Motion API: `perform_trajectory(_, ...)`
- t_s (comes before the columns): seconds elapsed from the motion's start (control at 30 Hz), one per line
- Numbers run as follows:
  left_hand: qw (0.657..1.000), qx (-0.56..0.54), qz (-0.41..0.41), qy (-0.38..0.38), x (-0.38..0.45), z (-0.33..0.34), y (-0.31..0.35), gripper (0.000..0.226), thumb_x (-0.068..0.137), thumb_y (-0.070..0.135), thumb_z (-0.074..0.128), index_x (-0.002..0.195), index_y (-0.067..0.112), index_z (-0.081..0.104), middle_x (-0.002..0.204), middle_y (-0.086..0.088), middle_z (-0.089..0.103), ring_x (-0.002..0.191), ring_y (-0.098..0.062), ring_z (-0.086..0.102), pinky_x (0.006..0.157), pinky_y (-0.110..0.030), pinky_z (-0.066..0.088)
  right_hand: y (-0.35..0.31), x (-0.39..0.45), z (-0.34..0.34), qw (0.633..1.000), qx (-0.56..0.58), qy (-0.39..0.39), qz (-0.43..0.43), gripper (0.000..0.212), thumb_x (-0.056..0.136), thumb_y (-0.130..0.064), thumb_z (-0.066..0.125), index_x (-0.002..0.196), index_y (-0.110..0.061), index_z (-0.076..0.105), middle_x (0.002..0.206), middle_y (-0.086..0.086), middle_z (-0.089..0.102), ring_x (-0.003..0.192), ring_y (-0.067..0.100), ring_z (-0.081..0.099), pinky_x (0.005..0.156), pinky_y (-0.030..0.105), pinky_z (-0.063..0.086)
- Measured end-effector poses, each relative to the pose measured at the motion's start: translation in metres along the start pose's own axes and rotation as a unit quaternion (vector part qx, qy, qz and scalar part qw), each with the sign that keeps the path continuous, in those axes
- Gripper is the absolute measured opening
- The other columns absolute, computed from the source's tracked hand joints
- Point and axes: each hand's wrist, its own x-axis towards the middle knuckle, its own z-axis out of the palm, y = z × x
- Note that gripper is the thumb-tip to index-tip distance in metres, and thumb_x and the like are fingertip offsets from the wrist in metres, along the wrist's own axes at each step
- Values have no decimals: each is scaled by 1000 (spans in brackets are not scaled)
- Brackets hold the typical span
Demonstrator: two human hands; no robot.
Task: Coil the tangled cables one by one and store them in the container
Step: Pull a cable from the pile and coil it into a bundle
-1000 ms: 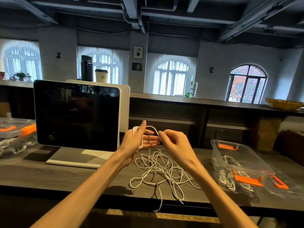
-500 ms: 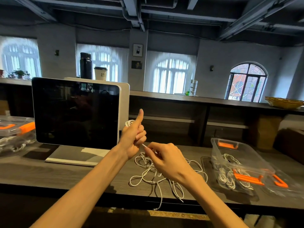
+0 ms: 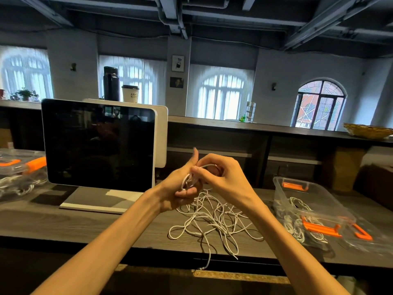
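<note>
Monitor (image 3: 97, 145), left of centre: dark.
Container (image 3: 306, 199), lower right: clear, coiled cables inside blurred.
Tangled cables (image 3: 214, 222), centre desk: one end hangs off the edge.
Left hand (image 3: 180, 188): fingers curled round white loops, thumb up.
Right hand (image 3: 221, 177): pinches cable; fingertips hidden.

We hold both forearms stretched forward, wrists meeting at chest height. Our left hand (image 3: 177, 191) has its thumb raised and its fingers (image 3: 187, 193) curled round loops of white cable (image 3: 187, 180). Our right hand (image 3: 221, 177) arches over it, pinching the same strand between thumb and forefinger.
</note>
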Motion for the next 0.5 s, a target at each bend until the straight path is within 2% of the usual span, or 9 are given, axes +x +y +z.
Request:
perform_trajectory(0.1,992,-80,-12,-101,1,-2,-5,82,82,88,37,72,9,52,52,-2,40,34,-6,31,39,-16,25,0,2,2,1000,-6,-2,26,16,89,-36,79,91,-21,77,85,-9,73,84,10,72,77,31,61)
perform_trajectory(0.17,990,-46,-14,-132,-2,-5,-5,74,74,86,57,74,12,55,52,1,42,35,-5,32,40,-17,25,1,3,1,1000,-10,-2,28,11,87,-32,81,91,-23,76,83,-9,73,81,8,71,74,26,60)
perform_trajectory(0.27,981,23,-16,-191,-7,-12,-8,58,68,64,82,75,14,53,47,6,41,32,-2,33,33,-15,25,-2,6,-5,996,31,-42,69,17,84,-28,84,94,-21,72,80,-1,71,75,9,69,69,21,57)
perform_trajectory(0.33,978,-11,6,-211,-9,-10,-9,50,77,53,80,80,10,54,45,6,43,29,-1,35,31,-13,26,-4,4,-10,983,121,-74,113,18,88,-33,79,91,-16,74,78,3,72,69,10,67,60,19,52)
perform_trajectory(0.4,985,-82,57,-142,-6,-6,-8,42,87,49,68,82,8,60,42,7,42,28,-1,34,30,-13,26,1,2,-11,972,175,-49,149,25,93,-38,72,89,-13,76,71,1,67,62,8,58,53,18,44)
perform_trajectory(0.47,984,-151,90,-8,-1,-5,-4,38,94,44,61,85,7,63,41,4,37,29,-3,32,32,-15,25,10,-1,-9,974,157,-22,165,30,98,-39,66,91,-12,76,65,-2,60,58,8,52,52,21,42)
perform_trajectory(0.5,983,-139,104,60,2,-5,-3,40,96,43,60,88,5,65,44,2,38,32,-5,32,34,-16,25,15,-4,-6,978,130,-16,163,30,99,-38,64,91,-13,76,63,-3,58,57,9,52,52,21,42)
